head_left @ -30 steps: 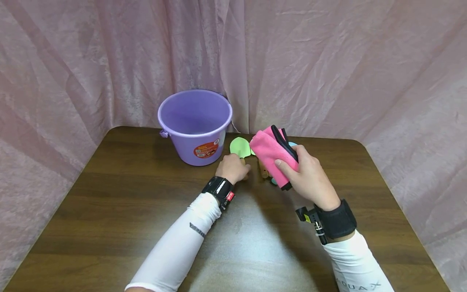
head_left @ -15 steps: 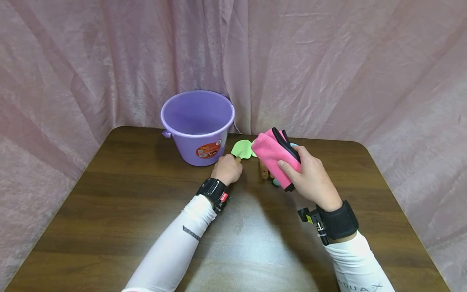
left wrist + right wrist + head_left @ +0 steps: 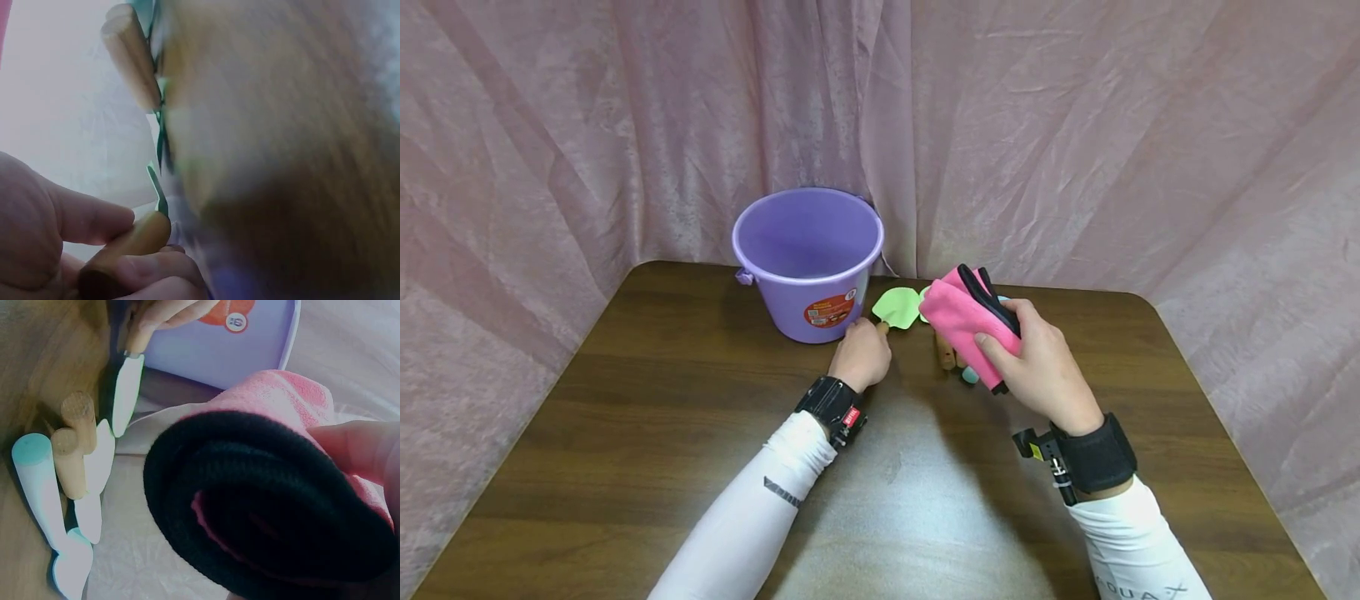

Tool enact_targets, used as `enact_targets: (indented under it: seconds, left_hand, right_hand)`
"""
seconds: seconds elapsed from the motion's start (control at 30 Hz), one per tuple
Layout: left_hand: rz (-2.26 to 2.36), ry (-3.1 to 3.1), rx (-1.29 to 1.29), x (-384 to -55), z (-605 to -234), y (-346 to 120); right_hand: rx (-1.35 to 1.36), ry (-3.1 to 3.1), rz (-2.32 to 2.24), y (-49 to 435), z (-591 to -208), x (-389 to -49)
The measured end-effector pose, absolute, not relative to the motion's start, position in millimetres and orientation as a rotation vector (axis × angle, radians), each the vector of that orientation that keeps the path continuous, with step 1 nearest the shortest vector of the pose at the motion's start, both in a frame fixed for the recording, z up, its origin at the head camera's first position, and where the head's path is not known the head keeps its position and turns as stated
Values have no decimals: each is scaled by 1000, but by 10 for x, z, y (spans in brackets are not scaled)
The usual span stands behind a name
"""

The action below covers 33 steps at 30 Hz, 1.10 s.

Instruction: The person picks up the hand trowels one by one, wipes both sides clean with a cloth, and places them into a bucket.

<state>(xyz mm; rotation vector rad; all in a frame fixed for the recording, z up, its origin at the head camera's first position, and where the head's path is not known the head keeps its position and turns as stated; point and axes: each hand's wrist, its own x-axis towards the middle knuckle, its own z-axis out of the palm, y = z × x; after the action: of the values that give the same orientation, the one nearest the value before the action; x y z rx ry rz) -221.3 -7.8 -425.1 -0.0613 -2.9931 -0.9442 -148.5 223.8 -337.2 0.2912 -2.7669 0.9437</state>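
My left hand [image 3: 861, 357] pinches the wooden handle of a small trowel [image 3: 897, 307] with a light green blade, beside the purple bucket's base. In the left wrist view, thumb and fingers lie around that handle [image 3: 140, 240]. Higher up on the right, my right hand [image 3: 1045, 371] grips a folded pink cloth [image 3: 962, 321] with black edging. The cloth partly hides several tools below it. Among these, the right wrist view has two wooden handles [image 3: 70, 462] with pale green blades, and a light blue tool [image 3: 40, 487] with a scoop-like end.
The purple bucket [image 3: 775, 300], with an orange-red label, stands upright at the back of the brown wooden table [image 3: 647, 400]. Pink curtains [image 3: 1060, 150] hang right behind the table's far edge.
My left hand has drawn slightly left and toward the bucket with the trowel, whose blade now tilts and stands apart from the other tools. My right hand and the cloth have hardly moved.
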Motion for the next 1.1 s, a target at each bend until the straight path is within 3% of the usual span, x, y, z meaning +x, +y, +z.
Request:
enact_targets:
  seconds: [1.1]
  left_hand:
    - [-752, -2630, -482, -1388, -3687, -505]
  right_hand:
    - [650, -2262, 647, 2036, -3381, -1438]
